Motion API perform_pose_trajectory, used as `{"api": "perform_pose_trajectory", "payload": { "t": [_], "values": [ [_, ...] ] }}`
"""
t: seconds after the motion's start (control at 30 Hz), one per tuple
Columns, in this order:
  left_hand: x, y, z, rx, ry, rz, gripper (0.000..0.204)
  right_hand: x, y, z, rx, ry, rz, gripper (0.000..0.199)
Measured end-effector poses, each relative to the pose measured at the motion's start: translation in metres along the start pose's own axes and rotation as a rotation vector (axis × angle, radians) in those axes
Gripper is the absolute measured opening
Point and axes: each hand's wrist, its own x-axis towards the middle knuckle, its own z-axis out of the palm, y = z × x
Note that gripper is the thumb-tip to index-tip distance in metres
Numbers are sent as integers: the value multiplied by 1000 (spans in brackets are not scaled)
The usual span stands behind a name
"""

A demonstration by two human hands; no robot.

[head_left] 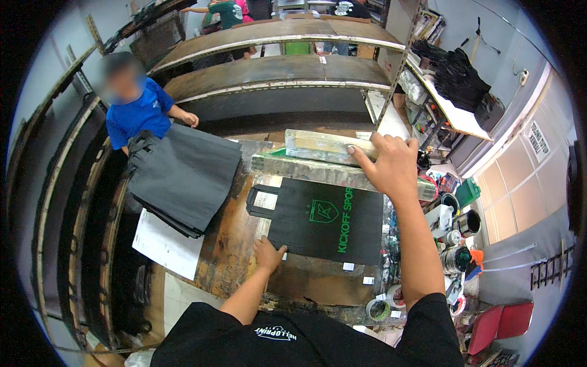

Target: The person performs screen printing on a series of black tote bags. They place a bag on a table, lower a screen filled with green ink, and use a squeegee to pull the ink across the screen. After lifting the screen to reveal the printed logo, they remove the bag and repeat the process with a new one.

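Observation:
A black tote bag with a green print lies flat on the worn wooden table, its handle loop toward the left. My left hand rests at the bag's near left edge, below the handle, thumb and fingers apart. Beyond the bag, a screen-printing frame stands tilted up, its ink-smeared wooden side toward me. My right hand is closed around the right end of a wooden-handled squeegee lying along that frame. What its far fingers grip is hidden.
At the table's left is a stack of black bags, with a person in a blue shirt behind it. White paper lies below the stack. Tape rolls and ink containers line the right. Shelving spans the back.

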Motion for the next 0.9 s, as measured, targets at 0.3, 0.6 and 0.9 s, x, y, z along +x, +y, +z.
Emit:
{"api": "perform_pose_trajectory", "payload": {
  "t": [0.3, 0.6, 0.9],
  "values": [
    [10, 5, -2, 10, -103, -52, 52, 8, 2, -3, 54, -12, 17, 57],
    [62, 98, -65, -591, -31, 283, 27, 6, 7, 4, 41, -11, 22, 58],
    [59, 83, -266, -847, -77, 140, 35, 1, 6, 2, 45, -24, 13, 57]
  ]
}}
